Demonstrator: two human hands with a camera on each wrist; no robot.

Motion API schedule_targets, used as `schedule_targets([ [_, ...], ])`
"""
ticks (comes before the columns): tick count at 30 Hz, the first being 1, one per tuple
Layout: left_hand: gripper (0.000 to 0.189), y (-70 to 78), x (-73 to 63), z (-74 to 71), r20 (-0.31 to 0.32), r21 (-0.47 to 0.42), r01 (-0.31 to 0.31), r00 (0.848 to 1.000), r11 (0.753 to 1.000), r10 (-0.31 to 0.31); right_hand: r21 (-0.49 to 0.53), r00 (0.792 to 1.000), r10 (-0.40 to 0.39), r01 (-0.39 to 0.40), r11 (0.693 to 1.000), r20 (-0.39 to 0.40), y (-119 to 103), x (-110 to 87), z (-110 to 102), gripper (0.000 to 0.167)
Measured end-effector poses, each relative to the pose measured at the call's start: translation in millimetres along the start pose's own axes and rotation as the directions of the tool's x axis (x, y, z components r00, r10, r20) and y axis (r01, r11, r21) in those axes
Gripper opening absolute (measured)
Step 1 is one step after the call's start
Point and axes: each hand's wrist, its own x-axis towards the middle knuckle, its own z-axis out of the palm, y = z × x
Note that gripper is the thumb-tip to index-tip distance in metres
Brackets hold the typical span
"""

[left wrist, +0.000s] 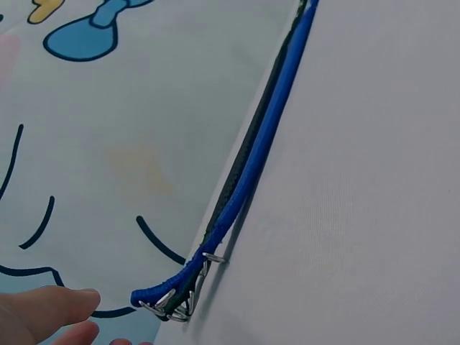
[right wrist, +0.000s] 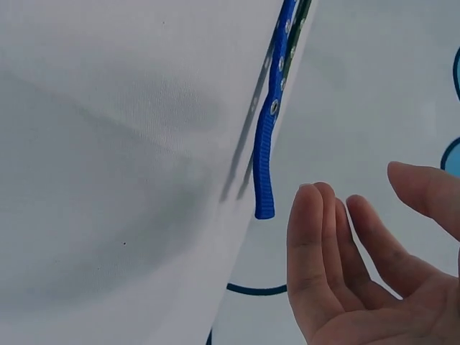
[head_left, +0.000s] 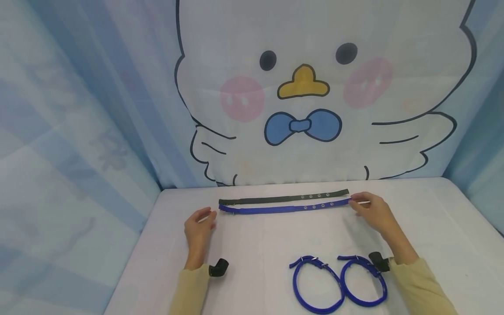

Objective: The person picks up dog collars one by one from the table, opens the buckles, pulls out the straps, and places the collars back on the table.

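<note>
A blue collar point(head_left: 271, 210) with a row of metal eyelets lies stretched out along the far part of the table. Just behind it runs a dark green collar point(head_left: 275, 199) of the same kind. Their metal buckles point(left wrist: 172, 309) show at the left end. My left hand point(head_left: 199, 229) hovers beside that buckle end, fingers loosely bent around nothing. At the other end, my right hand point(head_left: 372, 211) is beside the blue collar's tip point(right wrist: 264, 205); its fingers point(right wrist: 309, 244) are extended, the thumb is spread away, and a small gap separates them from the tip.
Two more blue collars, a left one point(head_left: 295, 288) and a right one point(head_left: 386, 286), lie buckled into loops side by side near the right forearm. Behind the white table point(head_left: 252, 262) hangs a curtain point(head_left: 299, 162) with a cartoon bird.
</note>
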Motion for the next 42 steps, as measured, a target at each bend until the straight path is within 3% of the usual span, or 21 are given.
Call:
schedule_targets([
  [8, 0.03, 0.9, -15.9, 8.9, 0.049, 0.059, -0.048, 0.998, 0.997, 0.045, -0.09, 0.99, -0.14, 0.141, 0.986, 0.018, -5.6, -23.6, 10.0, 0.038],
  [17, 0.026, 3.1, -33.3, 16.4, 0.099, 0.048, -0.067, 0.993, 0.997, 0.062, -0.108, 0.986, -0.158, 0.164, 0.981, 0.055, -15.6, -43.5, 17.7, 0.038],
  [22, 0.025, 1.0, -43.2, 21.6, 0.127, 0.058, -0.081, 0.989, 0.995, 0.073, -0.098, 0.975, -0.211, 0.217, 0.971, 0.07, -18.5, -53.9, 20.9, 0.037],
  [29, 0.025, -2.9, -64.0, 40.0, 0.225, 0.069, -0.135, 0.967, 0.988, 0.116, -0.079, 0.964, -0.253, 0.259, 0.963, 0.082, -20.1, -66.1, 24.8, 0.036],
  [35, 0.023, -5.6, -78.3, 51.6, 0.283, 0.103, -0.153, 0.952, 0.983, 0.118, -0.052, 0.967, -0.207, 0.217, 0.975, 0.148, -23.6, -74.1, 31.4, 0.037],
  [42, 0.022, -6.3, -94.1, 60.0, 0.367, 0.113, -0.202, 0.918, 0.973, 0.148, -0.032, 0.962, -0.189, 0.199, 0.979, 0.2, -24.5, -79.4, 41.4, 0.039],
])
